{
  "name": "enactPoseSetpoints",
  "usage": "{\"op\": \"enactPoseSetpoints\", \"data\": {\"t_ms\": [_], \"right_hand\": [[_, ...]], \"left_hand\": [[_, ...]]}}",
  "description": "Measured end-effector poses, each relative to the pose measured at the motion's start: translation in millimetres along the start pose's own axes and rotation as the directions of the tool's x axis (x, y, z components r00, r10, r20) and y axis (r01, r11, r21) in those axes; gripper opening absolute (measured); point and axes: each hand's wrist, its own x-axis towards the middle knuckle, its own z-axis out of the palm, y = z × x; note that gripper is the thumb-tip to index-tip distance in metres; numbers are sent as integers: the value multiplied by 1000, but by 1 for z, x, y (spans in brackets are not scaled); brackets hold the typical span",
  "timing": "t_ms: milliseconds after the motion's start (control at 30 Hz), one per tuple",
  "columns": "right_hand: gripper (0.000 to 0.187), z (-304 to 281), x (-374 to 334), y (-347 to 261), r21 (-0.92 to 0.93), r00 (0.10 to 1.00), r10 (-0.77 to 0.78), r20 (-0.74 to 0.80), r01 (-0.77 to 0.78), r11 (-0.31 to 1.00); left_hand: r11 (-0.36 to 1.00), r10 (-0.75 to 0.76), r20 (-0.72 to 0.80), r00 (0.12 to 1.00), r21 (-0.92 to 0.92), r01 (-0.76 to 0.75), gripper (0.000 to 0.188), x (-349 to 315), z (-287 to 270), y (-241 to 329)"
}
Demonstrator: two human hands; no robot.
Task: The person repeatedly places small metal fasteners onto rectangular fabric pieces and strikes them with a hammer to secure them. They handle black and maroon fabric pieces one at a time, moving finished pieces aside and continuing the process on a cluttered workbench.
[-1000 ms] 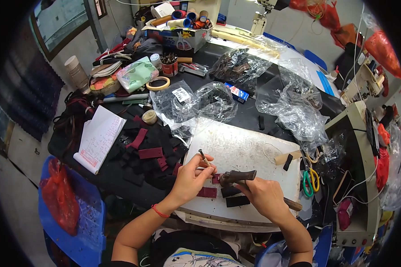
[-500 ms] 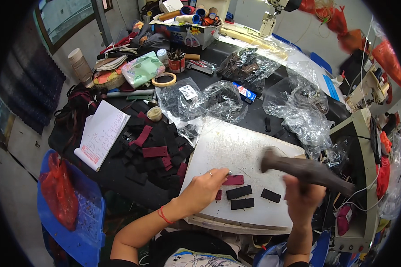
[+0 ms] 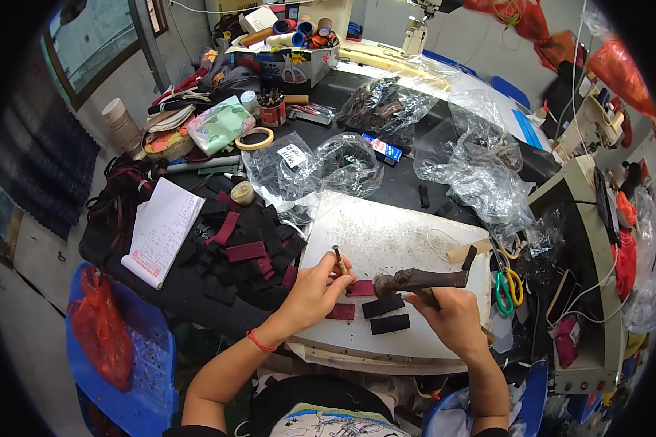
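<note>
My left hand [image 3: 310, 293] pinches a short, thin metal punch [image 3: 340, 260], tilted with its dark flat end upward. A maroon strip [image 3: 360, 288] lies on the white board [image 3: 375, 226] beside the fingertips. My right hand [image 3: 450, 319] is wrapped around the handle of a worn, dark hammer [image 3: 434, 279]. The hammer's head is low over the board, just right of that strip; I cannot tell whether it touches. Nearer to me lie another maroon strip [image 3: 340, 312], a black strip [image 3: 383, 306] and a second black strip [image 3: 391, 324].
Left of the board sits a pile of black and maroon pieces [image 3: 246, 251], with an open notepad [image 3: 164, 226] beyond. Clear plastic bags [image 3: 474, 178] cover the back. Scissors [image 3: 515, 288] with green and yellow handles rest at the right. A blue chair [image 3: 149, 342] stands lower left.
The hammer has come down and left from its raised, blurred position. My left hand has drawn slightly left and up off the maroon strip, tilting the punch. The whole view has shifted a little.
</note>
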Motion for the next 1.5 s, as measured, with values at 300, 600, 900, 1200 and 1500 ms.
{"op": "enactPoseSetpoints", "data": {"t_ms": [300,600,900,1200,1500], "right_hand": [[17,-39,15,-42,308,972,44,-230,30,951],[21,-20,-10,14,58,995,32,-97,-26,998],[19,-30,-47,41,63,968,243,-63,-239,969],[19,-29,-41,40,142,971,195,-135,-175,974],[18,-61,-35,12,-191,995,-85,-50,74,979]], "left_hand": [[859,269,92,959,427,-282,15,-16,13,-4],[997,-10,-117,993,-83,0,21,6,29,22],[930,-131,-48,990,-352,106,20,9,88,5],[989,5,-21,1000,-144,-8,20,6,85,10],[870,321,53,945,377,-317,26,-7,99,20]]}}
